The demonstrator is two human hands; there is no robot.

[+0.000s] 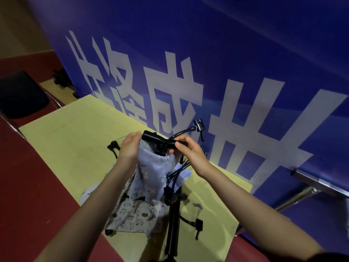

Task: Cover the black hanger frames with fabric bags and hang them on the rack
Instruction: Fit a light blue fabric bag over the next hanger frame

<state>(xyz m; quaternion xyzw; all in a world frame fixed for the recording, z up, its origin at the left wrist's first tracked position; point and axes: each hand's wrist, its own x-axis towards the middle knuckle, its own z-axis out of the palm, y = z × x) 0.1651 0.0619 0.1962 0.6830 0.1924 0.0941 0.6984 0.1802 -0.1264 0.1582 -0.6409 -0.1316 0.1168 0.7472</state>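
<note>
Yellow table (79, 129) centre frame, blue banner (245, 53) crowding its far edge. Left hand (129, 146) pinching fabric bag (151, 174); right hand (188, 148) gripping black hanger frame (151, 136).

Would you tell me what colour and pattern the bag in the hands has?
The bag is pale blue with small yellowish motifs, seen in the head view.

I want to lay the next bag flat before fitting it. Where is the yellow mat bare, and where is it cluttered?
The yellow mat is bare on its left stretch, between the red floor and the blue banner. A smaller bare strip lies right of the black rack pole. It is crowded below both hands, where the patterned bags and black hanger frames lie.
</note>
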